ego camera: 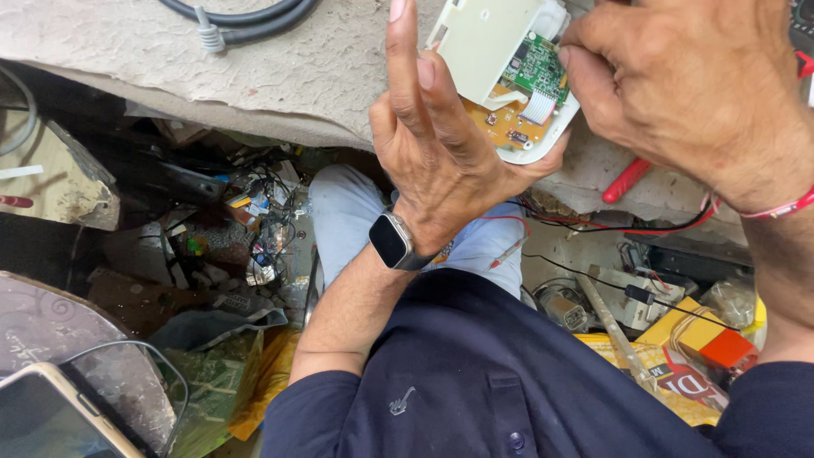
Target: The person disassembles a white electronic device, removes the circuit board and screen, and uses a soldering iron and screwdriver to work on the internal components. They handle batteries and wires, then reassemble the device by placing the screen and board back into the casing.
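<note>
My left hand (437,148) cradles the lower edge of an opened white plastic device (487,51) at the top middle, palm under it and forefinger pointing up. Inside the casing sit an orange circuit board (500,123) and a small green circuit board (538,72) joined by a white ribbon cable. My right hand (687,89) comes in from the upper right, its fingertips pressed on the green board and the casing's right edge. A smartwatch (392,240) is on my left wrist and a pink thread band (776,208) on the right wrist.
A worn beige bench top (280,59) carries a grey cable (233,17) and a red-handled tool (626,180). Below lie heaps of wires, boards and scrap parts (254,229), a yellow box (678,365), a phone (59,416) at lower left.
</note>
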